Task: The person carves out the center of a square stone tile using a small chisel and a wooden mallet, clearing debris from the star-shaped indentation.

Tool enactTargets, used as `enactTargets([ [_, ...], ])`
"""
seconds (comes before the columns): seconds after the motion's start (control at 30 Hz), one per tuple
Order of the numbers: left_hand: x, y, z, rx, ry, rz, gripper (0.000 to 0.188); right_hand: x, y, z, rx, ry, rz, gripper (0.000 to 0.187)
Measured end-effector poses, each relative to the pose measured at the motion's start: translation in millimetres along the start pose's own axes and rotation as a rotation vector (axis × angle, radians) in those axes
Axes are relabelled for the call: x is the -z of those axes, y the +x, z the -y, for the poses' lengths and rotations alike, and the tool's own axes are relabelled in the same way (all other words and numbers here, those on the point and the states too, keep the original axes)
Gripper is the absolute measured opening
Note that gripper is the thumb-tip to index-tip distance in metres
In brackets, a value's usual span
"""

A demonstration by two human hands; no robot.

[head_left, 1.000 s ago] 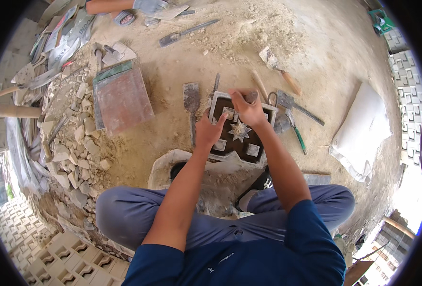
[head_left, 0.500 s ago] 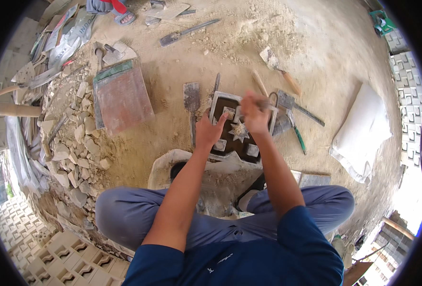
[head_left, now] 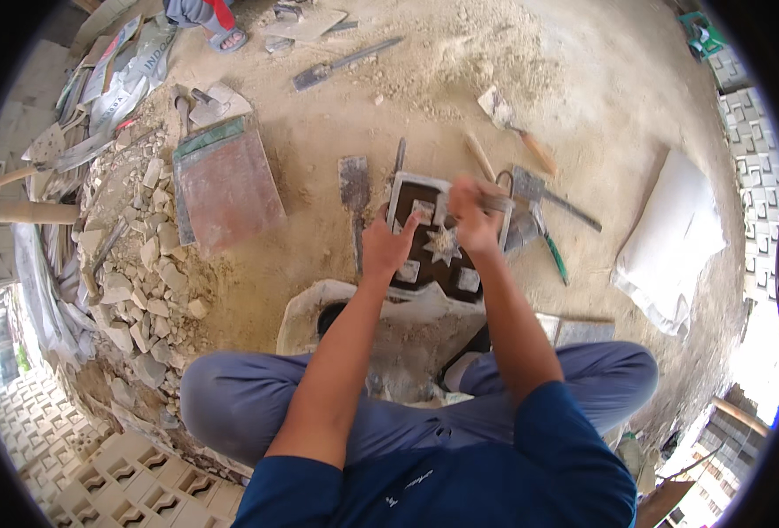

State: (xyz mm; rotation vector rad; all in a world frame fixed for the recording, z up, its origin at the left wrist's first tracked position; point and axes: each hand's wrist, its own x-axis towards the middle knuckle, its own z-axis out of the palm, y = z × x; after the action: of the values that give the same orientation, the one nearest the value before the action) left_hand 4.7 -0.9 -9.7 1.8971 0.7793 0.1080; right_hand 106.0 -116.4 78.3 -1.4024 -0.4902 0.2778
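Crouched on sandy ground over a square dark mould (head_left: 446,242) with a pale star at centre. Left hand (head_left: 387,246) pressing open on the mould's left edge, finger extended. Right hand (head_left: 473,216) blurred above it, grip impossible to tell. Beyond: trowel (head_left: 354,189), reddish slab (head_left: 227,180), rubble pile (head_left: 147,264).

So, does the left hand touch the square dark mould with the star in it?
Touching. In the head view the left hand lies on the near left edge of the square dark mould, its forefinger reaching onto the dark inside, with no gap showing.
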Motion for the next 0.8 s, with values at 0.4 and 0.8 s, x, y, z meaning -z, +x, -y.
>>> enactTargets([
  [0.4, -1.3, 6.7, 16.7, -0.01, -0.047, 0.001, 0.068, -4.8, 1.4, 26.8, -0.082, -0.146, -0.002, 0.043],
  [0.8, -5.6, 9.9, 7.7, -0.049, -0.025, 0.025, 0.068, -1.5, -2.1, -2.7, -0.048, -0.152, 0.023, 0.042],
])
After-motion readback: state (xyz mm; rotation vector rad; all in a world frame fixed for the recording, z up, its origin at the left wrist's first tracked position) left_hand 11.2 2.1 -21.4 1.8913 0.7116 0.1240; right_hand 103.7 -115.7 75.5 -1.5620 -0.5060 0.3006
